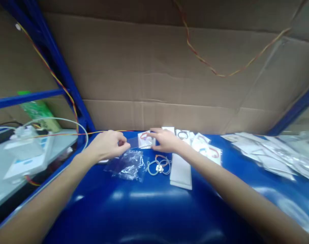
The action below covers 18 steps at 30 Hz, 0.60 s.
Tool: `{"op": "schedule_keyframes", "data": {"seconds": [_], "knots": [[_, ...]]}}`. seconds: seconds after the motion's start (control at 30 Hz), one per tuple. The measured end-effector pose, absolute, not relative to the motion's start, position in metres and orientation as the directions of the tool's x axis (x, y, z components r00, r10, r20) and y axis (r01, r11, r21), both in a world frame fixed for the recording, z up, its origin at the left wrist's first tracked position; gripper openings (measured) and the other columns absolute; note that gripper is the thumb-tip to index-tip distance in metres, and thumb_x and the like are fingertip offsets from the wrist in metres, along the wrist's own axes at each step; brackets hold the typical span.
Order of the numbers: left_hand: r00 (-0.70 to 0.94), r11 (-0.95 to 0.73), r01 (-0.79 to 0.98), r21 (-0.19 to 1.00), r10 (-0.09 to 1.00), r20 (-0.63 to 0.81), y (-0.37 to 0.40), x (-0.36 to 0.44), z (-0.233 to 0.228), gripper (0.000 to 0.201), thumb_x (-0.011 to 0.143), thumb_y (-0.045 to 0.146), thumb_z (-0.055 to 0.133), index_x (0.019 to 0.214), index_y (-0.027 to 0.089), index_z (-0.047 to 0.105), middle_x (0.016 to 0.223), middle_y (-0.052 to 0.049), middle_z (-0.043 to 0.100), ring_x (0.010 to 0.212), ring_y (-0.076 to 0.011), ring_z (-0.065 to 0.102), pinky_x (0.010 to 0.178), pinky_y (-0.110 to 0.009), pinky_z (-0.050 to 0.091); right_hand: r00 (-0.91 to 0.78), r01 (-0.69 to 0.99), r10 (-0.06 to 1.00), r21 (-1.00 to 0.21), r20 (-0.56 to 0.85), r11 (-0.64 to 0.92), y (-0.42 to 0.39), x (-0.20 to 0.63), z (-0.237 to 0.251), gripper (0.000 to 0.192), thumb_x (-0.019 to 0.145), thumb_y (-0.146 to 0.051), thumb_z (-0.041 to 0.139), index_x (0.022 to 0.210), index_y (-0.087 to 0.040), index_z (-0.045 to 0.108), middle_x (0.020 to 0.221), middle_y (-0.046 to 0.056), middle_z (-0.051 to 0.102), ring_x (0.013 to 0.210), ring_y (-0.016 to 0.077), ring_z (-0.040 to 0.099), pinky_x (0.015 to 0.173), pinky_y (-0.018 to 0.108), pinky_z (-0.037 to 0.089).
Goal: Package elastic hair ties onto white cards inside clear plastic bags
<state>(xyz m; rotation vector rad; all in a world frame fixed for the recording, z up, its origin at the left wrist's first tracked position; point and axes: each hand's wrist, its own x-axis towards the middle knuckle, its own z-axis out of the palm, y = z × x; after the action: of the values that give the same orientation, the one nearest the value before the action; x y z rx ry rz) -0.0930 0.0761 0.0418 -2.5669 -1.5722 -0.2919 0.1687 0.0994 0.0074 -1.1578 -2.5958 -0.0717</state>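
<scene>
My left hand (pixel 110 145) is closed in a pinch at the left end of a clear plastic bag (pixel 133 142). Inside the bag's right part lies a white card with a red cord bracelet (pixel 144 138). My right hand (pixel 165 139) grips the right side of this bag, thumb near its lower edge and fingers over the top. Below the left hand is a pile of clear bags (pixel 129 166). Several loose cord bracelets (pixel 159 167), pale and orange, lie between the bags and a stack of white cards (pixel 181 173).
Bagged cards with bracelets (pixel 207 149) lie beyond my right forearm. A larger heap of white packets (pixel 268 152) spreads at the right. Cardboard (pixel 154 81) backs the blue table (pixel 144 210). A blue metal frame (pixel 60 64) and a white device (pixel 29 152) stand at the left.
</scene>
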Motion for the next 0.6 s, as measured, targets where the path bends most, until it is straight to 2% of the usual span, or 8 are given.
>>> {"op": "schedule_keyframes", "data": {"seconds": [0.07,0.17,0.33,0.47,0.6], "knots": [[0.462,-0.48,0.877,0.012,0.851,0.25,0.075,-0.093,0.043,0.034,0.084,0.037,0.051,0.061,0.023,0.071,0.077,-0.005,0.072,0.07,-0.0227,0.064,0.063,-0.031,0.037,-0.657,0.73,0.718,-0.045,0.227,0.682,0.107,0.158,0.007,0.059,0.083,-0.025,0.074,0.14,-0.02,0.062,0.146,0.015,0.061,0.127,0.0302,0.061,0.101,0.037,0.049],[0.49,-0.525,0.85,0.038,0.815,0.309,0.074,-0.093,0.042,0.035,0.085,0.036,0.049,0.06,0.022,0.068,0.076,-0.004,0.068,0.068,-0.0198,0.062,0.063,-0.03,0.038,-0.668,0.734,0.726,-0.014,0.163,0.679,0.109,0.151,0.007,0.05,0.084,-0.02,0.071,0.134,-0.022,0.068,0.126,0.014,0.074,0.11,0.0292,0.071,0.092,0.034,0.052],[0.49,-0.566,0.819,0.092,0.774,0.402,0.072,-0.09,0.039,0.036,0.087,0.032,0.045,0.058,0.02,0.062,0.07,-0.002,0.062,0.065,-0.0175,0.058,0.062,-0.029,0.036,-0.63,0.756,0.746,-0.048,0.215,0.652,0.104,0.159,0.006,0.034,0.087,-0.016,0.066,0.12,-0.019,0.076,0.104,0.015,0.08,0.096,0.0304,0.076,0.084,0.035,0.053],[0.45,-0.576,0.803,0.152,0.753,0.48,0.068,-0.086,0.039,0.034,0.09,0.033,0.046,0.064,0.02,0.063,0.07,-0.003,0.062,0.069,-0.0185,0.059,0.065,-0.029,0.038,-0.5,0.767,0.771,-0.212,0.395,0.606,0.106,0.176,0.009,0.024,0.092,-0.017,0.064,0.11,-0.022,0.079,0.111,0.012,0.08,0.105,0.0286,0.074,0.091,0.035,0.052],[0.389,-0.584,0.786,0.201,0.72,0.575,0.066,-0.08,0.035,0.028,0.093,0.035,0.051,0.072,0.021,0.062,0.074,-0.003,0.064,0.074,-0.0196,0.06,0.072,-0.03,0.043,-0.235,0.695,0.783,-0.464,0.576,0.549,0.102,0.197,0.018,0.023,0.097,-0.025,0.058,0.109,-0.021,0.078,0.116,0.011,0.079,0.109,0.0277,0.073,0.097,0.038,0.053]]}}
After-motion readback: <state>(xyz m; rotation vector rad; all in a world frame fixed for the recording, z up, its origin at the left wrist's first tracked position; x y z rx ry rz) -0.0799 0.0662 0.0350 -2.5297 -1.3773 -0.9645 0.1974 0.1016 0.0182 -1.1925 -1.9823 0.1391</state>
